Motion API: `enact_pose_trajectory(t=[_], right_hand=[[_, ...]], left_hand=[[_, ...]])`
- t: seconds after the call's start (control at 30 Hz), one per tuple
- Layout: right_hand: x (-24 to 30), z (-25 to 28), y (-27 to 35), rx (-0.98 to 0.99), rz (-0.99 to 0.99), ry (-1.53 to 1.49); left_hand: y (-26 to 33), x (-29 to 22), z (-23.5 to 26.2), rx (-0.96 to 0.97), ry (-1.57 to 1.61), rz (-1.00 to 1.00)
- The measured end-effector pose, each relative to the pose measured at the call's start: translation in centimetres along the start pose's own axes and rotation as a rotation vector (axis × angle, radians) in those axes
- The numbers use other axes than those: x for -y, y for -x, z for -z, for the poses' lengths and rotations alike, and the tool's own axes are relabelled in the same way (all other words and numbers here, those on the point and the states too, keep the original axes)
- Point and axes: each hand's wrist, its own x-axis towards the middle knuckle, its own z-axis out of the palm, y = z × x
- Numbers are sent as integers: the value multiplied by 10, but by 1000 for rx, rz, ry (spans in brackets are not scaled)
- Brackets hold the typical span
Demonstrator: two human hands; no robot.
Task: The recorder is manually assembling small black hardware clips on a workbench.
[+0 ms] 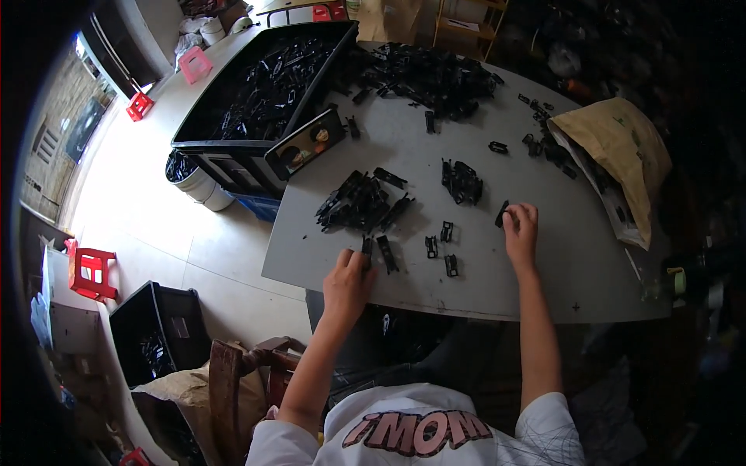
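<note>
My right hand [522, 233] pinches a small black plastic part [502, 213] above the right half of the grey table [513, 287]. Near the front edge, the fingers of my left hand [347, 279] are closed on another black plastic part [367, 246], partly hidden by them. A similar black part [388, 254] lies just beside that hand. Beyond it is a loose pile of black parts [361, 200]. Between my hands three small black frame-shaped pieces [431, 247] lie apart, with a smaller heap of black pieces [461, 182] farther back.
A big black crate [233, 167] full of black parts stands at the far left, a phone [305, 144] leaning on it. A large heap [427, 78] covers the table's back. At right lies a brown paper sack [622, 147]. Another black crate [186, 326] stands on the floor.
</note>
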Motion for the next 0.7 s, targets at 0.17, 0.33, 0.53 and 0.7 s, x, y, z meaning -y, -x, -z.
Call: enact_pose_trajectory(t=[0.17,0.33,0.53,0.7], right_hand=[[16,14,17,-81,-196,-319],[35,13,57,203,-446,-434],[70,14,63,442,-346,616],[91,28,56,468,-365,815]], left_hand=[[1,3,3,-265,192,26],[11,-2,10,-297,345,13],[20,-37,-11,88,529,-167],[18,-41,-24,226,642,-115]])
